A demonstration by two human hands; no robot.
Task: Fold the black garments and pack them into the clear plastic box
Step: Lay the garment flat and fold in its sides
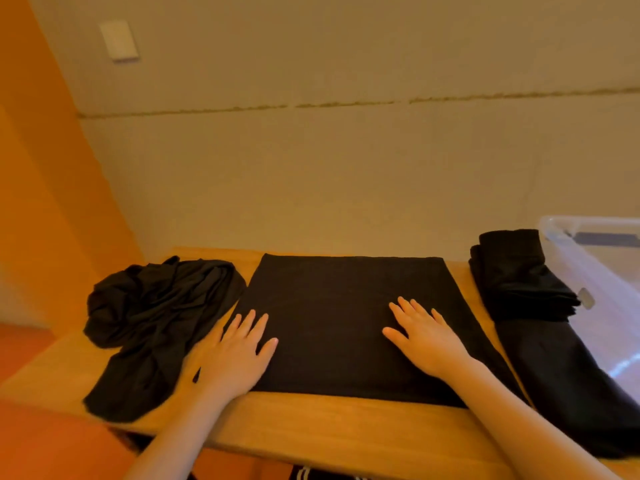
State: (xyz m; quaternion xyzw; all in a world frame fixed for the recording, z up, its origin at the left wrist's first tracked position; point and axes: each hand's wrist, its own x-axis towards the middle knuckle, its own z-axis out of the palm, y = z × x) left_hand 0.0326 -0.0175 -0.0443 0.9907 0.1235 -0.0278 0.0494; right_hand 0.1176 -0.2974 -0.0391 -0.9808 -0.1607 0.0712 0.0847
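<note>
Hands, left hand (pixel 235 351) and right hand (pixel 424 337), press flat-fingered on the folded black garment (pixel 332 306) beneath them.

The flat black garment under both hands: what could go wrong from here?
1. The flat black garment reaches the wooden table's near edge, so it might slip off during folding.
2. The crumpled black garment lies against the left hand and could get dragged along.
3. The folded black garments lean on the clear plastic box and may topple.
</note>
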